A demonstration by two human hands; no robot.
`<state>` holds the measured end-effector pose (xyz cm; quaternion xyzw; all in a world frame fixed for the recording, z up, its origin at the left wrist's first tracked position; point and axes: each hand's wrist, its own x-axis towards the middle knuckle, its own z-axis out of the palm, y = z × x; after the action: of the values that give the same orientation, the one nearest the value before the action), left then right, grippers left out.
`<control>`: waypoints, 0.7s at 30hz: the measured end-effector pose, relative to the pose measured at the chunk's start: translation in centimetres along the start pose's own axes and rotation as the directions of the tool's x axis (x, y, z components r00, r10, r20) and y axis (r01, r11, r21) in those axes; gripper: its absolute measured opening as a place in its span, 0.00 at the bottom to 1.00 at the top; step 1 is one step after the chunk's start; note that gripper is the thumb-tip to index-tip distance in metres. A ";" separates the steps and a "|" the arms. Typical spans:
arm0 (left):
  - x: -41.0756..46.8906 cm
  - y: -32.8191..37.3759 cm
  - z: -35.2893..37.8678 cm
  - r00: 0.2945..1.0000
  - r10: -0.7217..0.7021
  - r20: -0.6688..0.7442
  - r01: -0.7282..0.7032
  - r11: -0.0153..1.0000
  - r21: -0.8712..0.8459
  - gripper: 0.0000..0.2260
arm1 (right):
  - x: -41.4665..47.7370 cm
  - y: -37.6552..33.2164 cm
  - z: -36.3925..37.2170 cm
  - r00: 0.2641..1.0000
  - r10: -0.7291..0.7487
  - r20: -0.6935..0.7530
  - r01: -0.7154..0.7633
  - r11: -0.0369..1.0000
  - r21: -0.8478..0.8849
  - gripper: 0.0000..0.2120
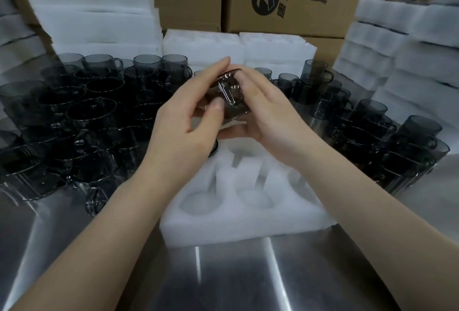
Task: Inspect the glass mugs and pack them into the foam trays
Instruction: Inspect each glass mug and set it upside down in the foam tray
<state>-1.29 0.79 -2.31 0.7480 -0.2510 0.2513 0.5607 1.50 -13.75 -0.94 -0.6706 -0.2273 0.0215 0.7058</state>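
Both hands hold one glass mug [229, 94] at ctr frame, raised above the foam tray [248, 221] and not touching it. The mug is smoke-tinted, lying tilted on its side w/ the handle facing the camera. The left hand [183, 121] grips it from the L side: thumb pad pressed on the near wall beside the handle, fingers curled over the far side. The right hand [270, 111] cups the R side: fingers gently curved along the glass, thumb underneath. The foam tray is white, lies flat on the steel table [248, 276] directly below the hands, and has round cavities w/ slot cut-outs; the two near cavities show bare foam. A dark curved edge shows just under the left hand at the tray's far L part; cannot tell what it is. L of the tray, a dense group of mugs [74, 116] stands upright on the table, packed close together. R of the tray, a second group of mugs [367, 131] stands upright, some stacked. More foam trays [238, 47] sit behind the hands. Foam stacks [99, 12] rise at rear L and at R. Cardboard boxes [298, 0] w/ black print stand at the back.
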 end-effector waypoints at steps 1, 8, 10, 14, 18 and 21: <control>-0.1 0.1 0.1 1.000 0.004 0.022 -0.004 1.000 0.027 0.23 | 0.0 0.0 0.2 0.999 -0.028 -0.036 0.026 0.998 -0.059 0.12; -0.2 -0.2 0.3 0.997 0.011 0.072 -0.009 1.000 -0.027 0.26 | -0.2 -0.3 0.5 0.980 -0.055 -0.191 0.042 0.997 -0.072 0.16; -0.2 -0.3 0.1 0.995 0.023 0.096 -0.013 0.995 -0.097 0.26 | -0.2 -0.5 0.3 0.985 -0.013 -0.172 0.020 0.999 0.043 0.17; -0.1 -0.4 -0.3 0.990 0.045 0.134 -0.029 0.992 -0.123 0.25 | 0.0 -0.3 -0.1 0.991 0.071 -0.114 -0.042 0.969 0.242 0.16; 0.0 -0.4 -0.5 0.990 0.021 0.136 -0.025 0.999 0.028 0.27 | 0.2 -0.1 -0.1 0.979 0.205 0.013 -0.197 0.924 0.327 0.24; -0.1 -0.2 0.1 0.998 0.057 0.023 -0.062 0.940 0.335 0.27 | 0.3 0.1 0.1 0.985 0.113 -0.129 -0.094 0.985 0.145 0.23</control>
<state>-1.17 0.71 -2.57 0.8262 -0.2305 0.3025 0.4157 1.80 -13.55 -0.99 -0.6307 -0.1413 0.0280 0.7626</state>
